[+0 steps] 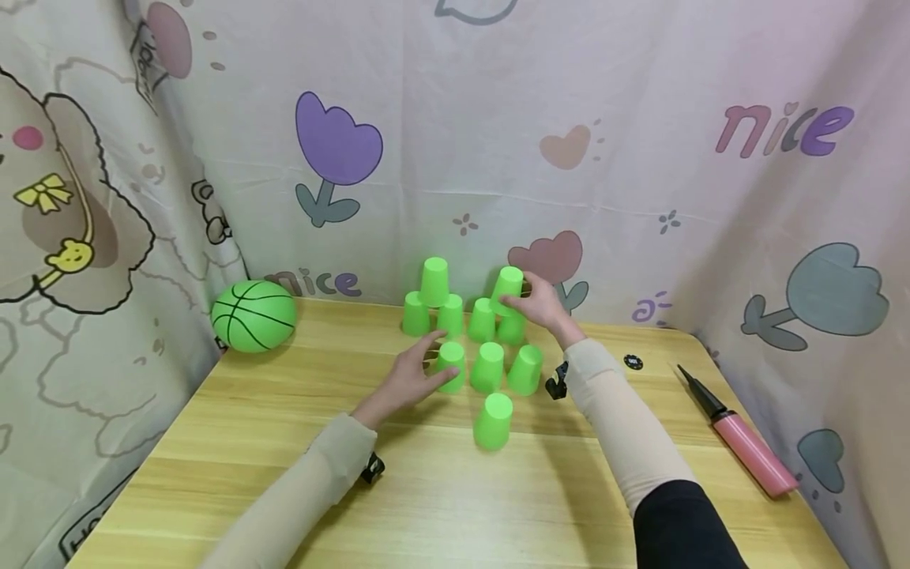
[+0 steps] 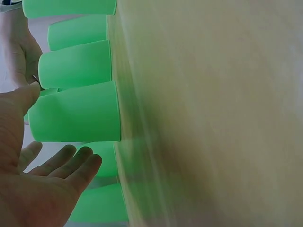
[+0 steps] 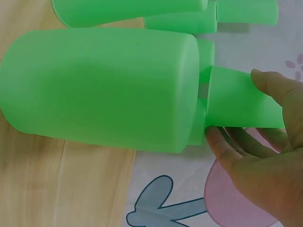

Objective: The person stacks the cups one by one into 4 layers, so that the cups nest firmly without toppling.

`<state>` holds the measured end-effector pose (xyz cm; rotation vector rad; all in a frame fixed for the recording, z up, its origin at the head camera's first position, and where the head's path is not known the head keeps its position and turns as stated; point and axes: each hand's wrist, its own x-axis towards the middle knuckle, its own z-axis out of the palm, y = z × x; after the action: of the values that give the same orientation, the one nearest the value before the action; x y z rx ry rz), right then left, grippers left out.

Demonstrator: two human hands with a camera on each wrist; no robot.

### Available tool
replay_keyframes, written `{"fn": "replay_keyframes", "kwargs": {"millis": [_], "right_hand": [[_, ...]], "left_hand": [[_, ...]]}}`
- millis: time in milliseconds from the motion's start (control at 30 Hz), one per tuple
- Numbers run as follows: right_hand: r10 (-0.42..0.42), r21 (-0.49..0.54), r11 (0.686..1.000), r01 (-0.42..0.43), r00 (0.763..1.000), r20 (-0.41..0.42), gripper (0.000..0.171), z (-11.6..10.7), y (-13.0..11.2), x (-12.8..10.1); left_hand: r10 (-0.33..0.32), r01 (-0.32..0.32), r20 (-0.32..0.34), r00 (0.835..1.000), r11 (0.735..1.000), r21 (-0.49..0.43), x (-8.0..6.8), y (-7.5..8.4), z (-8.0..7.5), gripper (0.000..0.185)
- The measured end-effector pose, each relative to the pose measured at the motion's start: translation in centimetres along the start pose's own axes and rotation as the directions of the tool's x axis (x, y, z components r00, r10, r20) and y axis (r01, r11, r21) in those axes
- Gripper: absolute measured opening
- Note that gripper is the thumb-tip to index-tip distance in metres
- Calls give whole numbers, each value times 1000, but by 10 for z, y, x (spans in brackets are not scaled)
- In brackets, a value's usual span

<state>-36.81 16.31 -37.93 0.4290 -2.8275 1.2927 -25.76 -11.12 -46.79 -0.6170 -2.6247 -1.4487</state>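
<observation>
Cup cluster (image 1: 483, 348) blocks table (image 1: 498, 506) centre; ball (image 1: 253, 315) left, pump (image 1: 746, 438) right; front free.

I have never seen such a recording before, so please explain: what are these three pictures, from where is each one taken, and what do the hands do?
No machine here: a person works with two bare hands at a wooden table. The wide picture comes from a camera on the head; the other two come from cameras on the wrists, so the cups look sideways and very near. Green cups stand upside down on the table, some stacked. The right hand holds the top cup on the right stack. The left hand is open beside a front cup; contact is unclear. A green ball lies left, a pink pump right.
</observation>
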Motion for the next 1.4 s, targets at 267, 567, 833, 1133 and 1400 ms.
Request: {"fn": "replay_keyframes", "kwargs": {"millis": [267, 567, 833, 1133, 1400], "right_hand": [[-2, -11, 1000, 2, 1000, 8, 69, 1, -4, 7], [7, 13, 1000, -7, 1000, 7, 68, 2, -6, 8], [11, 11, 1000, -11, 1000, 11, 68, 3, -4, 9], [9, 3, 1000, -9, 1000, 9, 69, 2, -1, 9], [-17, 13, 1000, 17, 1000, 4, 82, -7, -5, 4]], "left_hand": [[-9, 9, -26, 1000, 1000, -24, 3, -1, 5, 71], [17, -18, -37, 999, 1000, -11, 5, -3, 6, 67], [9, -10, -41, 999, 1000, -27, 6, -4, 9, 64], [24, -26, -46, 999, 999, -33, 7, -6, 11, 56], [8, -10, -52, 999, 999, -33, 8, -5, 10, 58]]}}
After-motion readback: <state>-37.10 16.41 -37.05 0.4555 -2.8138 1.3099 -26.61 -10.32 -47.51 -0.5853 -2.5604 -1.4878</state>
